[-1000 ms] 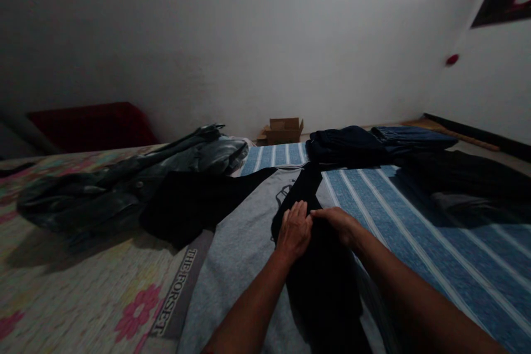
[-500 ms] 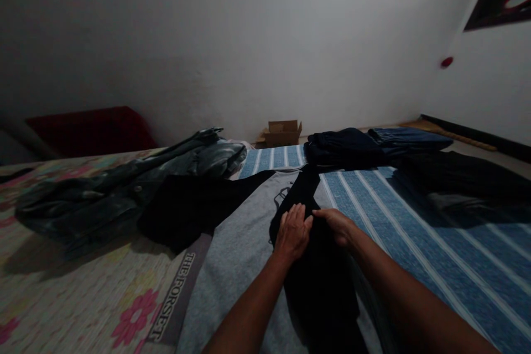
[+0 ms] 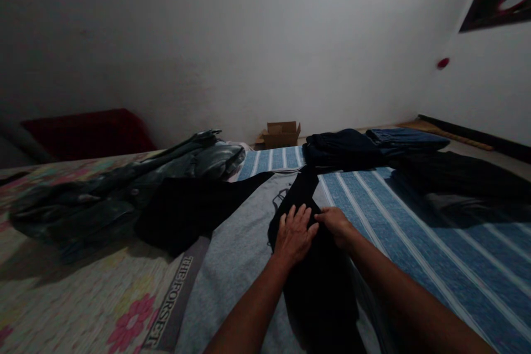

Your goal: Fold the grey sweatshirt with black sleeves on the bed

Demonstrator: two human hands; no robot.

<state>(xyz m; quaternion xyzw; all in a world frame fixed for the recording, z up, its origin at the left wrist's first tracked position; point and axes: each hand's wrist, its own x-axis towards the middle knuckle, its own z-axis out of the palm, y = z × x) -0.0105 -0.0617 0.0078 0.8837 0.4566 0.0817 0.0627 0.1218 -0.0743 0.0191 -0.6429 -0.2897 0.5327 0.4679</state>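
A grey shirt point(image 3: 236, 243) with black sleeves lies spread out on the bed. Its left-hand sleeve point(image 3: 182, 207) stretches out sideways, while the other black sleeve point(image 3: 319, 293) is folded in over the grey body. My left hand point(image 3: 295, 234) rests flat on that folded sleeve with its fingers a little apart. Close beside it, my right hand point(image 3: 335, 223) has thumb and fingers closed on the sleeve's outer edge; the fingertips are partly hidden. Part of a dark printed figure point(image 3: 280, 197) shows on the shirt's front.
Crumpled dark jeans point(image 3: 120, 193) lie on the floral sheet point(image 3: 83, 304) at left. Folded dark trousers point(image 3: 344, 146) and a stack of dark clothes point(image 3: 468, 180) sit on the blue striped cloth point(image 3: 398, 232). Behind the bed stands an opened cardboard box point(image 3: 282, 134) by the wall.
My left hand's fingers have spread slightly on the sleeve. My right hand stays at the sleeve's edge, its fingers drawn in a little. The shirt lies much as before.
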